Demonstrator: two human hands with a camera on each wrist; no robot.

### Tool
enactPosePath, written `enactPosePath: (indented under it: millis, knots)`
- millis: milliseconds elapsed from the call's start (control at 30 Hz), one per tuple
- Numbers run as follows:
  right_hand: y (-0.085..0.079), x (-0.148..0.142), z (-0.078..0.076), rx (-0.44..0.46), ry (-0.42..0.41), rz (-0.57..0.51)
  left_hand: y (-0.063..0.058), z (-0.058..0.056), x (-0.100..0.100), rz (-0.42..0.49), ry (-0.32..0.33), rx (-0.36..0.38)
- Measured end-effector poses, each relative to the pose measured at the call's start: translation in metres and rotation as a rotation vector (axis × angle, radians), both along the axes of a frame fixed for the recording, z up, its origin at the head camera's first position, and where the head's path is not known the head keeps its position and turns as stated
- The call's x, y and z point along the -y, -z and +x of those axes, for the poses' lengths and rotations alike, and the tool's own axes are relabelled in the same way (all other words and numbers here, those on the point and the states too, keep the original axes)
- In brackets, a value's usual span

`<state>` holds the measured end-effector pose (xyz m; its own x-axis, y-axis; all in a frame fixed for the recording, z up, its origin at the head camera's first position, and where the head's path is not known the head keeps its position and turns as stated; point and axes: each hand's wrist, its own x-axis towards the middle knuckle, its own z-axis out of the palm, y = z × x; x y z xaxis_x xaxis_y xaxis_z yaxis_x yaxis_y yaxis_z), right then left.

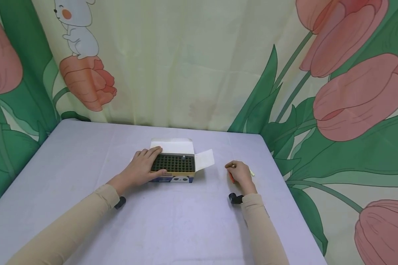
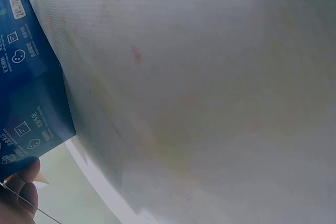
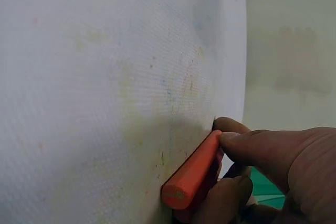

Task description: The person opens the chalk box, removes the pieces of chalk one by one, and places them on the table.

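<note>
A blue, yellow and white cardboard box [image 1: 180, 179] lies on the table with its white flaps folded open, showing a dark tray [image 1: 172, 162] full of round holes. One small pale marker end [image 1: 183, 157] stands in a hole near the back right. My left hand [image 1: 140, 167] grips the box's left end, thumb at the front edge and fingers toward the back. To the right, my right hand [image 1: 241, 174] pinches the tip of an orange marker [image 3: 191, 174] low over the tabletop. A yellow-green stick [image 1: 252, 173] shows just beyond that hand, partly hidden.
The white-covered table [image 1: 185, 228] ends at a curtain [image 1: 185, 73] printed with large tulips. A white side flap [image 1: 204, 159] sticks out from the box toward my right hand. Black wrist cameras [image 1: 235, 198] sit by both cuffs.
</note>
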<state>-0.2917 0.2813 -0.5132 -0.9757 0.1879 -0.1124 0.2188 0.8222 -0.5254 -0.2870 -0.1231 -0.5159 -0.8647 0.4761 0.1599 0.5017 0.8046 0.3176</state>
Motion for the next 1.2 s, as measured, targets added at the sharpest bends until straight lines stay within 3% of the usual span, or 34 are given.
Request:
enactPosePath:
  millis: [167,367,867,1200]
  knots:
    - [-0.005,0.000,-0.001,0.038,0.020,-0.002,0.000,-0.001,-0.001,-0.003,0.002,0.000]
    - [-0.025,0.005,-0.004,0.045,0.045,-0.004,-0.002,-0.001,-0.002,0.007,-0.001,-0.001]
    - [-0.089,0.044,-0.009,-0.208,-0.117,-0.009,-0.002,0.000,-0.001,0.000,-0.009,0.008]
    - [-0.116,0.085,-0.010,-0.261,-0.194,-0.039,-0.003,0.000,-0.002,-0.001,-0.005,0.019]
